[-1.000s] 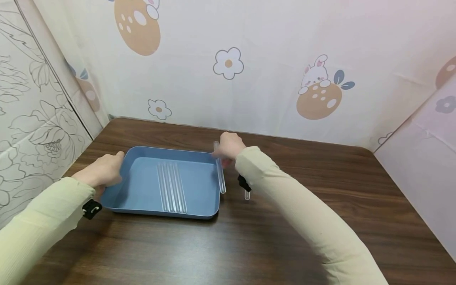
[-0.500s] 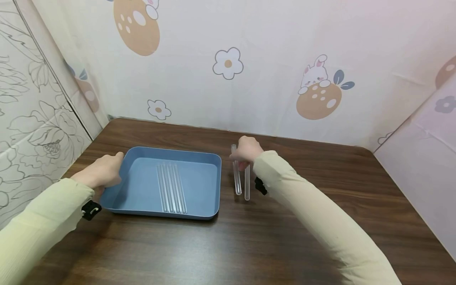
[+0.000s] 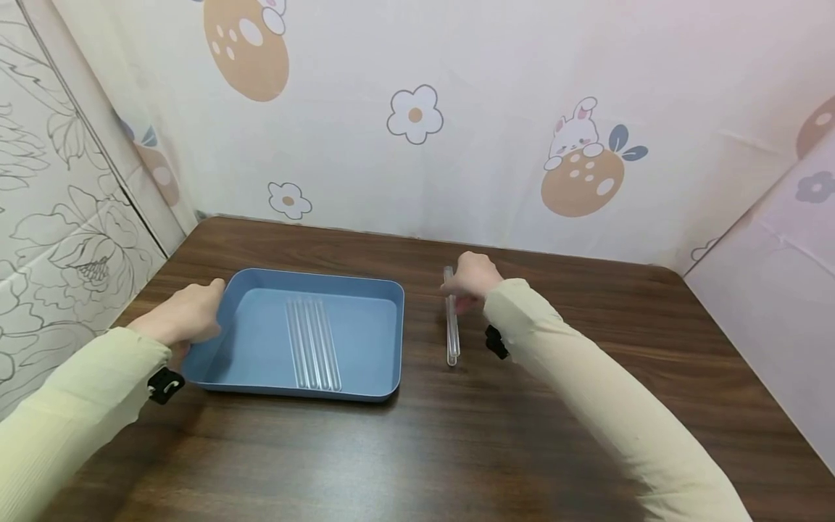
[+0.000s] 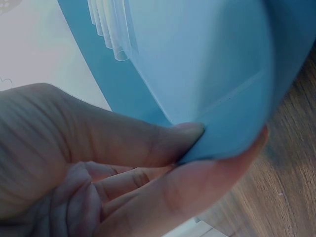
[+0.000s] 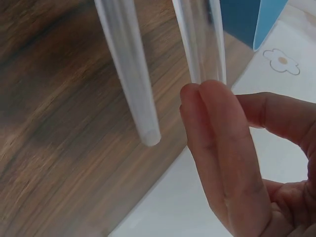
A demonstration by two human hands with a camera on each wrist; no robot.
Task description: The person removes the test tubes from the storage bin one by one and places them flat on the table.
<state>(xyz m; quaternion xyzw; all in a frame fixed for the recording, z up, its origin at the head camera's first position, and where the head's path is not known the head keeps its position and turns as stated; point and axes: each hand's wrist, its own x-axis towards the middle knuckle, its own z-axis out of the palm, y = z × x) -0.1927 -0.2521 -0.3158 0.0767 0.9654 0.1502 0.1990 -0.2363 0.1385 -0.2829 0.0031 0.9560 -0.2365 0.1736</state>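
Pinched in the right hand [image 3: 475, 277] a clear, slender, glossy cylindrical tube [image 5: 203, 47], streaked lengthwise with pale highlights. Held it at three o'clock from the blue, round-cornered rectangular tray [image 3: 368, 341], over the dark-brown wood-grain table [image 3: 293, 464] and near a matching tube [image 5: 129, 74] lying there. Gripped the tray's rim at nine o'clock with the left hand [image 3: 185, 313]. Saw four clear tubes [image 3: 314, 344] side by side in the tray.

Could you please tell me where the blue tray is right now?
In the head view, the blue tray sits left of centre on the wooden table, with the left hand gripping it and four clear tubes inside.
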